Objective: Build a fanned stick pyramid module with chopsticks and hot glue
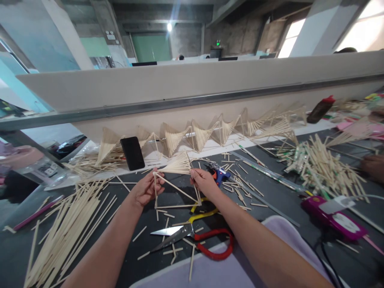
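Between my two hands is a wooden stick model [176, 165], a frame of thin sticks with a fanned row of sticks across its top. The fingers of my left hand [147, 187] are closed on its left corner. On the other side, my right hand [205, 182] pinches the right upright. Just below the model lie scissors [187, 230] with one red and one yellow handle, their blades apart and pointing left. A blue glue gun [221, 176] rests right of my right hand, partly hidden. Short cut sticks [237, 192] are scattered around.
Several similar stick models [202, 136] line the partition [180, 86]. A black phone [132, 153] leans there. Long sticks [70, 228] lie left, a stick heap [327, 168] right. A purple power strip [334, 218], a red-capped bottle [321, 109] and another person's hand [373, 166] are at right.
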`<state>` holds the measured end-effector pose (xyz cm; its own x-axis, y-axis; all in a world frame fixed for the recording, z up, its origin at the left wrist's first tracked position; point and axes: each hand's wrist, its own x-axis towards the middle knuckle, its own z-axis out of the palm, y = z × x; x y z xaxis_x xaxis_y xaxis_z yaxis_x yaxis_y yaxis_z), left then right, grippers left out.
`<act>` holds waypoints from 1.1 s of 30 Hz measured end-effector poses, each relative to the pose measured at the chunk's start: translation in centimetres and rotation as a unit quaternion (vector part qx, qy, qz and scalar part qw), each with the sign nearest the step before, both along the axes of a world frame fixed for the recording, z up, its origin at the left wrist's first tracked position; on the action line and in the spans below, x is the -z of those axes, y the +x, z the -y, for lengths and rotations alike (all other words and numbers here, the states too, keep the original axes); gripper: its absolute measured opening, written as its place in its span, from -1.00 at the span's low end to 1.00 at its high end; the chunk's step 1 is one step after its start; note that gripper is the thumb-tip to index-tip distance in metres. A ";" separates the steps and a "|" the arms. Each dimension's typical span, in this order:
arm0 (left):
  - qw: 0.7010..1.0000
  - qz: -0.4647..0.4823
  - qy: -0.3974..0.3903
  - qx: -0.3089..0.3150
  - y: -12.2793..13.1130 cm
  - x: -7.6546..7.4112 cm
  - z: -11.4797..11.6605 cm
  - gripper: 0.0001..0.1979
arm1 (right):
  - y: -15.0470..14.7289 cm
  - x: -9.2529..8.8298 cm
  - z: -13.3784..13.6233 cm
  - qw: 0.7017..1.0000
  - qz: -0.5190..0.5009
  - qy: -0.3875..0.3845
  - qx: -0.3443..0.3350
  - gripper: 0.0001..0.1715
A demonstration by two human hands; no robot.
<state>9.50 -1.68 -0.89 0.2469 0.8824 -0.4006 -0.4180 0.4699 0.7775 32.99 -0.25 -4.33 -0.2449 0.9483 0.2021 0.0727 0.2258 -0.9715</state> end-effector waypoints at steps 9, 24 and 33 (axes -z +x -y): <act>1.000 -0.003 0.001 0.004 -0.3 0.4 -0.2 -0.71 | 0.0 -0.3 0.1 0.999 0.030 0.019 0.005 -0.51; 1.000 0.022 -0.001 -0.001 -0.2 0.3 0.0 -0.64 | 0.0 0.2 -0.1 1.000 0.019 0.006 -0.005 -0.50; 1.000 0.016 0.005 0.001 0.2 0.0 0.1 -0.72 | 0.0 0.3 -0.1 1.000 0.013 -0.006 -0.010 -0.51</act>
<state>9.69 -1.79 -0.92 0.2603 0.8863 -0.3830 -0.4421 0.4621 0.7688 33.02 -0.12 -4.60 -0.2686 0.9456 0.1838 0.0940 0.2156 -0.9719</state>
